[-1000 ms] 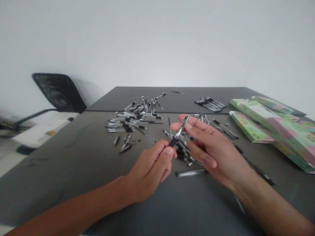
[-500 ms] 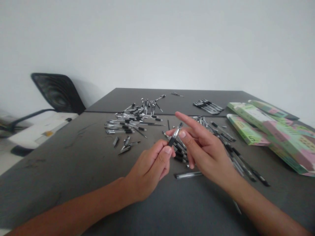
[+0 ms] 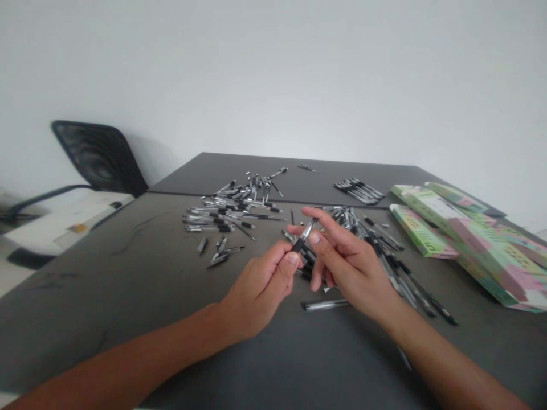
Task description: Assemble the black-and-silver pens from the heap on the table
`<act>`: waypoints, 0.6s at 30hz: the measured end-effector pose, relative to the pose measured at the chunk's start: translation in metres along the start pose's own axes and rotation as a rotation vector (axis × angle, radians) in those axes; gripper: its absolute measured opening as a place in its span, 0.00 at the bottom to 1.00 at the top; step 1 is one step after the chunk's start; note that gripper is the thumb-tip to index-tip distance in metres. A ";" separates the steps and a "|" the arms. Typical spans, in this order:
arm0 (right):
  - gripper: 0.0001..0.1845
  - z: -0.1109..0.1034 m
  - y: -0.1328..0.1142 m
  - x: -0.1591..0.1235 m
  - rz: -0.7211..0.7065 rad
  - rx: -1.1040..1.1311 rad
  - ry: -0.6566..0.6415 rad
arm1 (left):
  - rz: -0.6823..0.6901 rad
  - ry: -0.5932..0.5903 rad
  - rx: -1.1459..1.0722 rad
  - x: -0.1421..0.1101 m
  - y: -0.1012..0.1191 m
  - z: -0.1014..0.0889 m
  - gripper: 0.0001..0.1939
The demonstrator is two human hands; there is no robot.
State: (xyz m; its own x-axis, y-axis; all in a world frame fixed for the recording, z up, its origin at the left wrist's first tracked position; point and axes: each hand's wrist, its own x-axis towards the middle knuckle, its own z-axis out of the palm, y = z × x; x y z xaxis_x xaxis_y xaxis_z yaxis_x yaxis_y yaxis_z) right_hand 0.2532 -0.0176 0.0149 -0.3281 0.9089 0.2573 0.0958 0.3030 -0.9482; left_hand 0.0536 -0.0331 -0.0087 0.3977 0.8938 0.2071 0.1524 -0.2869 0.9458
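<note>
Ballpoint pen [image 3: 305, 232] pinched at its black grip by closed left hand [image 3: 260, 287], with right hand [image 3: 348, 262] curled about the barrel, firmness unclear, beside loose pen pile [image 3: 356, 223].

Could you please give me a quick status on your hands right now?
Left hand gripping clear pen at its black grip. Right hand at the barrel. Loose pens scattered beneath.

**Clear pen [image 3: 305, 232] tilted between two hands**

A slim pen with a transparent barrel [image 3: 307, 228] and a black grip [image 3: 298, 246] stands tilted up and away, its upper end leaning right. The left hand [image 3: 258, 290] pinches the grip between thumb and fingers. The right hand [image 3: 348, 267] curls close beside the barrel; any contact is hard to tell.
</note>
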 end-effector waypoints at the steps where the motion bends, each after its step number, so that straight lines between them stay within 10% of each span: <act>1: 0.26 0.001 0.000 0.000 0.008 0.014 -0.002 | 0.003 0.000 0.001 0.000 0.000 0.000 0.23; 18: 0.36 0.010 0.002 0.001 0.061 0.124 0.017 | -0.028 0.022 -0.139 0.000 -0.001 0.005 0.20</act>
State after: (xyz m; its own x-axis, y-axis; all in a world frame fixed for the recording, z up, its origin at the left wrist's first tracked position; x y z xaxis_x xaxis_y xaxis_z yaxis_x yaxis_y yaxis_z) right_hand 0.2435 -0.0193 0.0112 -0.3090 0.9296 0.2009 -0.0026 0.2104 -0.9776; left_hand 0.0578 -0.0342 -0.0103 0.3751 0.9086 0.1836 0.0356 -0.2120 0.9766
